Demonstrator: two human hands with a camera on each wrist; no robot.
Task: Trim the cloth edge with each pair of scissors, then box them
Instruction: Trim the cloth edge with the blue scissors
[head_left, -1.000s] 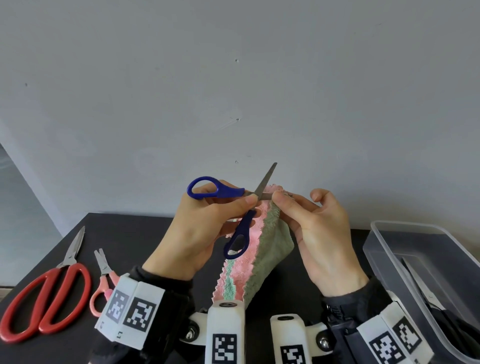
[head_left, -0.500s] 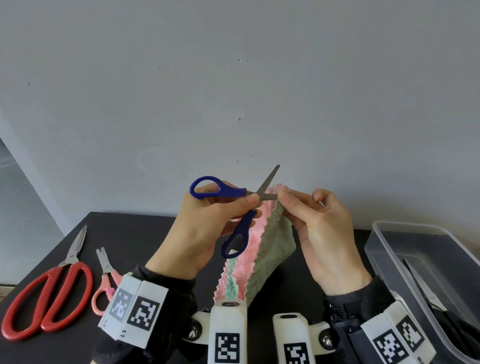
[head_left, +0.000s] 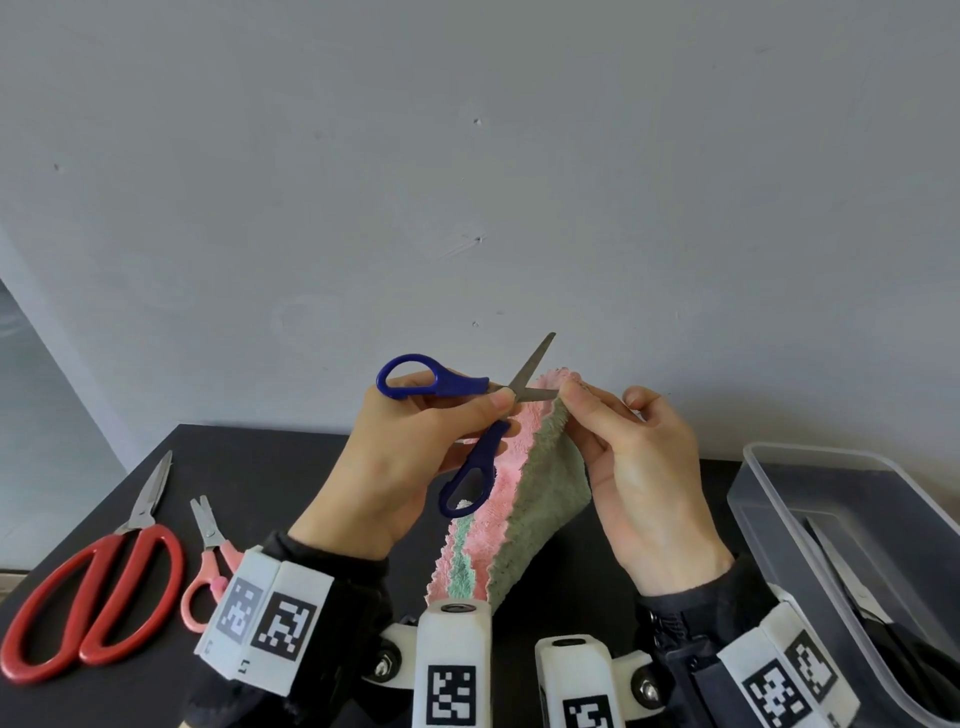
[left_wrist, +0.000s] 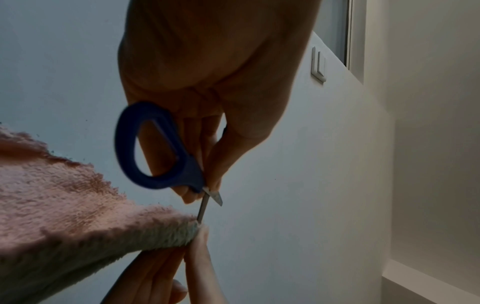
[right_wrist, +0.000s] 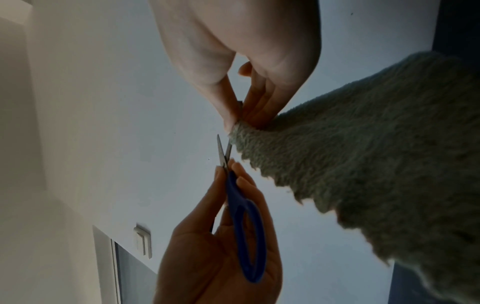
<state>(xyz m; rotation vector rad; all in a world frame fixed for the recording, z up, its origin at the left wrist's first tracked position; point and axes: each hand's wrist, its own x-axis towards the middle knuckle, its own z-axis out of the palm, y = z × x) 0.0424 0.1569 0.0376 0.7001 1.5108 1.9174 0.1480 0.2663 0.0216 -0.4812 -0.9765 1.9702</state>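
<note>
My left hand grips the blue-handled scissors, blades spread apart, held up in front of the grey wall. Their lower blade lies against the top edge of the pink and green fluffy cloth. My right hand pinches that top corner of the cloth between thumb and fingers, and the cloth hangs down toward the black table. The left wrist view shows the blue scissors with a blade tip at the cloth edge. In the right wrist view the scissors point up at the cloth corner.
Large red-handled scissors and small pink-handled scissors lie at the table's left. A clear plastic box stands at the right with a dark-handled pair of scissors inside. The wall rises just behind the table.
The blades have opened slightly wider and the scissors sit a touch higher at the cloth's top edge. Both hands keep their hold.
</note>
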